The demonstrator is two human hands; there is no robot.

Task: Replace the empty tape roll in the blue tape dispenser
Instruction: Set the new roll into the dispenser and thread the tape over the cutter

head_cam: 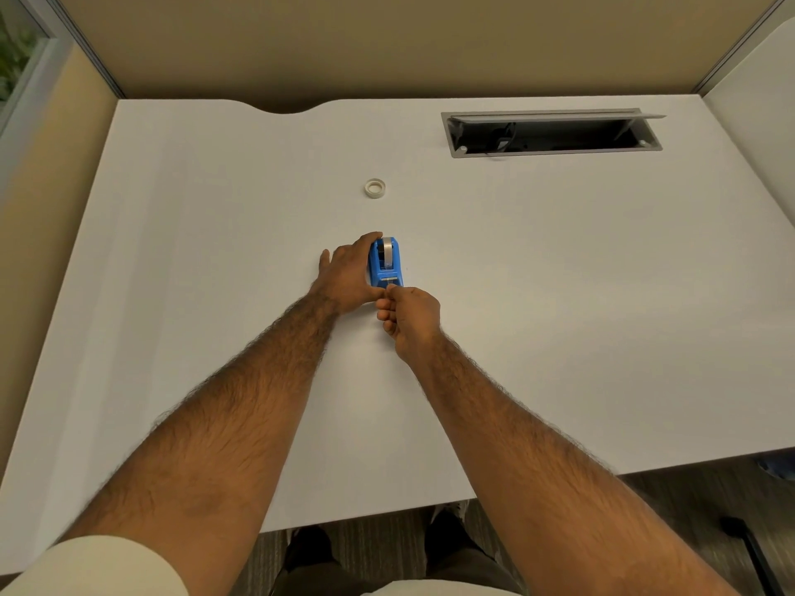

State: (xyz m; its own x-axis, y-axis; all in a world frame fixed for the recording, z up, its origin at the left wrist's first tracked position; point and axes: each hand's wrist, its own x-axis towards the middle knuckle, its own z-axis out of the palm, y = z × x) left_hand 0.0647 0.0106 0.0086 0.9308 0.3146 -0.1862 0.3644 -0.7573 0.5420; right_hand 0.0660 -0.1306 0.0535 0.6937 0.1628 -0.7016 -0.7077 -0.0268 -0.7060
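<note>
Here I see the left hand (350, 275) gripping the blue plastic tape dispenser (386, 264) on the white table (215, 251); the right hand (408, 316) pinches the tape end at its cutter.

Soft, even, warm overhead light fills the scene; the white counter (559, 294) reads bright without harsh glare. Shadows are faint, only a slight dimming under the forearms. Wide-angle distortion bows the counter's edges outward, strongest at 3 and 9 o'clock. The centre is fairly sharp, while the sleeve (99, 569) at 7 o'clock and the floor (688, 501) at 5 o'clock look soft and smeared.
</note>
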